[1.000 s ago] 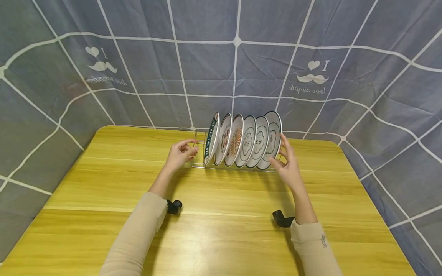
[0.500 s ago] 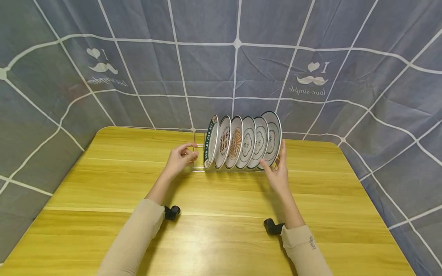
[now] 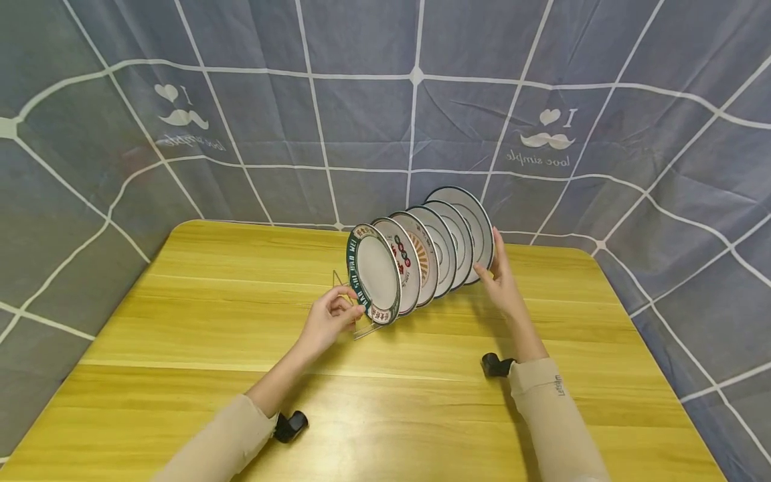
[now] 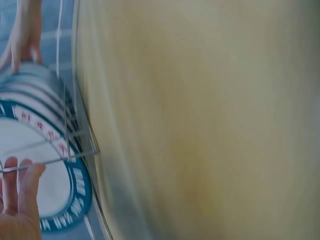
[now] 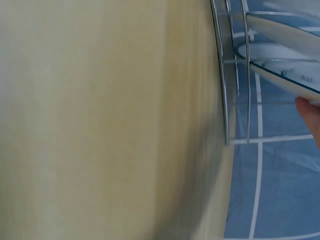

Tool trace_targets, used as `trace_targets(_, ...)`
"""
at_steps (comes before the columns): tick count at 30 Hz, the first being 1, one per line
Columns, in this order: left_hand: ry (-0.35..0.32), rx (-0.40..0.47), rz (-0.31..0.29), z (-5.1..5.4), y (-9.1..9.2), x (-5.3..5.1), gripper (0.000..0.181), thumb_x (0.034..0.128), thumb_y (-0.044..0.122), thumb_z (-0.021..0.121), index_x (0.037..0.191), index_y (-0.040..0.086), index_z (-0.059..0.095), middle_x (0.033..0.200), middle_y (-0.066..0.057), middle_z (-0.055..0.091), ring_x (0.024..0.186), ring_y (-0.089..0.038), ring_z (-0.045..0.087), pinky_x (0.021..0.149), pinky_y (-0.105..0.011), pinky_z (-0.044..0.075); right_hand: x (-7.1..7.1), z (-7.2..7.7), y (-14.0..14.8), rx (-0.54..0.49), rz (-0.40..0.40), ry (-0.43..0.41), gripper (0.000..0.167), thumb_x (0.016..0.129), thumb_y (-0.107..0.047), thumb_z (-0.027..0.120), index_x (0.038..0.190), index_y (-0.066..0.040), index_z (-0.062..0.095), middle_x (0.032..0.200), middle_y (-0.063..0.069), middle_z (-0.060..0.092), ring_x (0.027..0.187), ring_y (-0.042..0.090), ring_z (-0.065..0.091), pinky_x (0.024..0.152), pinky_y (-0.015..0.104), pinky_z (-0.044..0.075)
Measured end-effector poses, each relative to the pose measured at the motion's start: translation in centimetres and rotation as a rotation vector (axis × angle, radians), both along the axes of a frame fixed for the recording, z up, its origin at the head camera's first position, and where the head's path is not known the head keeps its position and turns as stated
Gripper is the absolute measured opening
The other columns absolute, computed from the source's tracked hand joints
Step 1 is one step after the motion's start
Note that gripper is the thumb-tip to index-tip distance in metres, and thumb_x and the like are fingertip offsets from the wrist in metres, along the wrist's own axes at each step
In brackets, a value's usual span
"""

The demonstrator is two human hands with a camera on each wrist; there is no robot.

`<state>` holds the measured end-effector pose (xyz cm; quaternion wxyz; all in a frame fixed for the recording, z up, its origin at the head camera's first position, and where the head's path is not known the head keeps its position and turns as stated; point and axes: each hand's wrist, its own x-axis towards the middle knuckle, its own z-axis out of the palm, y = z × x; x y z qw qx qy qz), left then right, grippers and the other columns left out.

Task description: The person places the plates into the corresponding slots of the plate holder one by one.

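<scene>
Several round plates stand on edge in a row in a wire dish rack (image 3: 366, 331). At the near left end is a plate with a green lettered rim (image 3: 376, 269); a larger white plate (image 3: 460, 197) stands at the far right end. My left hand (image 3: 328, 318) pinches the rack's left end wire between thumb and fingers, as the left wrist view shows. At the other end my right hand (image 3: 507, 288) holds the rack's end wire, its thumb (image 5: 309, 112) close against the last plate's rim. Its other fingers are largely hidden behind that plate.
The rack is on a yellow wood-grain table (image 3: 385, 402). A grey-blue curtain (image 3: 361, 120) with white grid lines hangs behind and at both sides. A black wrist mount (image 3: 290, 426) sits at each sleeve.
The rack has turned, its left end swinging toward me with my left hand. More of the plates' faces show. My right hand shifted left, then slightly back right and away from me.
</scene>
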<state>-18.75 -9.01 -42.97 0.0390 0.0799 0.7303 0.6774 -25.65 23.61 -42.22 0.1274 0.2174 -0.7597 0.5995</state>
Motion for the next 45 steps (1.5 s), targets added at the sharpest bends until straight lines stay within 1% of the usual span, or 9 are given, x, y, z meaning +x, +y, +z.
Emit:
trace_targets(4, 0.018, 0.021, 0.021, -0.2, 1.2, 1.1, 0.025, 0.0832, 0.001, 0.064, 0.1, -0.01, 0.05, 0.07, -0.011, 0.06, 0.065, -0.017, 0.06, 0.067, -0.041, 0.056, -1.3, -0.6, 0.9, 0.002, 0.043, 0.002, 0.072, 0.092, 0.008, 0.043, 0.148, -0.012, 0.002, 0.143, 0.026, 0.021, 0.098, 0.004, 0.052, 0.066, 0.012, 0.048)
trace_targets(9, 0.035, -0.006, 0.012, -0.1, 1.2, 1.2, 0.027, 0.083, 0.002, 0.065, 0.102, -0.009, 0.05, 0.073, -0.012, 0.061, 0.067, -0.022, 0.061, 0.065, -0.036, 0.057, -0.8, 0.5, 0.4, 0.006, 0.029, -0.015, 0.071, 0.092, 0.009, 0.042, 0.147, -0.009, 0.002, 0.143, 0.027, 0.022, 0.099, 0.018, 0.052, 0.062, 0.016, 0.049)
trace_targets(14, 0.168, -0.151, 0.034, 0.9, -0.2, 0.4, 0.029, 0.0819, 0.005, 0.067, 0.105, -0.003, 0.053, 0.079, -0.015, 0.063, 0.072, -0.029, 0.061, 0.065, -0.03, 0.055, 2.0, 2.5, -1.5, -0.051, -0.251, -0.048, 0.067, 0.09, 0.002, 0.052, 0.145, -0.01, 0.017, 0.133, 0.025, 0.035, 0.118, 0.038, 0.04, 0.093, 0.035, 0.045)
trace_targets(19, 0.333, -0.264, 0.125, 3.7, -1.8, -0.3, 0.028, 0.0792, 0.0, 0.068, 0.103, -0.007, 0.056, 0.084, -0.023, 0.059, 0.077, -0.034, 0.058, 0.068, -0.041, 0.053, 4.1, 2.6, -4.0, -0.221, -0.45, 0.215, 0.05, 0.085, 0.007, 0.056, 0.13, 0.006, 0.037, 0.119, 0.023, 0.045, 0.114, 0.036, 0.044, 0.098, 0.045, 0.039)
trace_targets(22, 0.363, -0.294, 0.093, 4.7, -2.7, -1.0, 0.032, 0.0793, -0.003, 0.067, 0.107, -0.012, 0.053, 0.093, -0.029, 0.055, 0.087, -0.041, 0.055, 0.076, -0.05, 0.05, 5.1, 2.4, -6.0, -0.285, -0.414, 0.362, 0.045, 0.082, 0.011, 0.056, 0.123, 0.013, 0.039, 0.114, 0.015, 0.052, 0.108, 0.029, 0.049, 0.095, 0.036, 0.044)
trace_targets(25, 0.341, -0.289, 0.009, 4.6, -3.6, -2.1, 0.037, 0.0811, -0.003, 0.065, 0.114, -0.013, 0.051, 0.104, -0.031, 0.054, 0.096, -0.046, 0.052, 0.084, -0.056, 0.045, 6.6, 2.4, -8.4, -0.319, -0.308, 0.442, 0.044, 0.079, 0.014, 0.055, 0.121, 0.018, 0.04, 0.112, 0.015, 0.053, 0.106, 0.024, 0.052, 0.093, 0.031, 0.046)
trace_targets(30, 0.271, -0.27, -0.154, 2.6, -4.8, -4.7, 0.041, 0.0858, 0.003, 0.062, 0.124, -0.007, 0.048, 0.119, -0.026, 0.052, 0.106, -0.045, 0.049, 0.092, -0.054, 0.042, 8.8, 2.0, -12.0, -0.275, -0.149, 0.476, 0.042, 0.081, 0.011, 0.057, 0.119, 0.02, 0.041, 0.109, 0.03, 0.05, 0.106, 0.024, 0.053, 0.093, 0.03, 0.046)
trace_targets(37, 0.232, -0.276, -0.318, 1.5, -5.3, -6.4, 0.04, 0.0902, 0.007, 0.056, 0.128, -0.003, 0.046, 0.126, -0.022, 0.05, 0.115, -0.039, 0.046, 0.096, -0.05, 0.039, 10.1, 0.1, -16.2, -0.136, -0.071, 0.292, 0.043, 0.082, 0.009, 0.06, 0.123, 0.011, 0.046, 0.118, 0.026, 0.05, 0.11, 0.032, 0.052, 0.096, 0.034, 0.044)
trace_targets(45, 0.169, -0.269, -0.396, 1.3, -5.4, -6.6, 0.038, 0.0936, 0.01, 0.05, 0.13, -0.002, 0.046, 0.13, -0.02, 0.048, 0.125, -0.035, 0.039, 0.102, -0.053, 0.032, 10.0, -0.6, -18.9, 0.085, -0.193, 0.061, 0.045, 0.086, -0.006, 0.063, 0.127, 0.001, 0.047, 0.118, 0.019, 0.05, 0.101, 0.033, 0.053, 0.088, 0.04, 0.049)
